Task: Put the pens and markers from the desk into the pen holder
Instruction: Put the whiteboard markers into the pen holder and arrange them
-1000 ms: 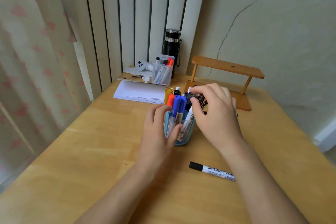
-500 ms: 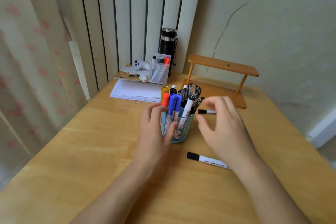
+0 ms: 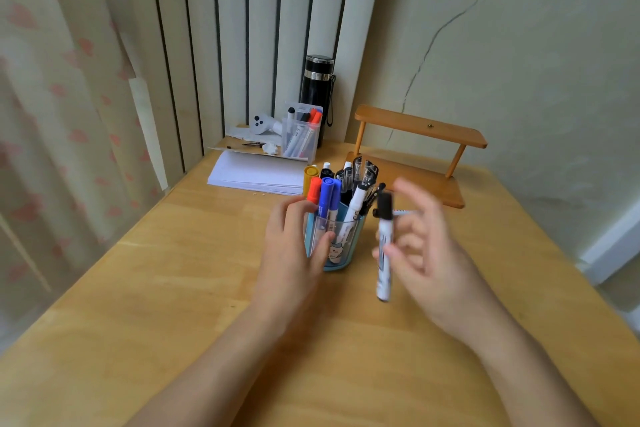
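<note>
A clear blue pen holder [image 3: 341, 246] stands mid-desk, packed with several pens and markers: red, blue, yellow, black and white ones. My left hand [image 3: 291, 250] wraps its left side. My right hand [image 3: 420, 250], blurred with motion, holds a black-capped white whiteboard marker [image 3: 384, 246] nearly upright just right of the holder, cap up. Another marker [image 3: 403, 212] lies on the desk behind my right hand, mostly hidden.
A wooden two-tier rack [image 3: 420, 152] stands at the back right. At the back left sit a stack of white paper [image 3: 258, 175], a clear box of markers [image 3: 301, 135], a black flask [image 3: 317, 97] and a white controller [image 3: 263, 124].
My right hand left the holder's top, dropped to the desk and picked up the whiteboard marker that lay in front; it now holds it upright beside the holder. My left hand stayed.
</note>
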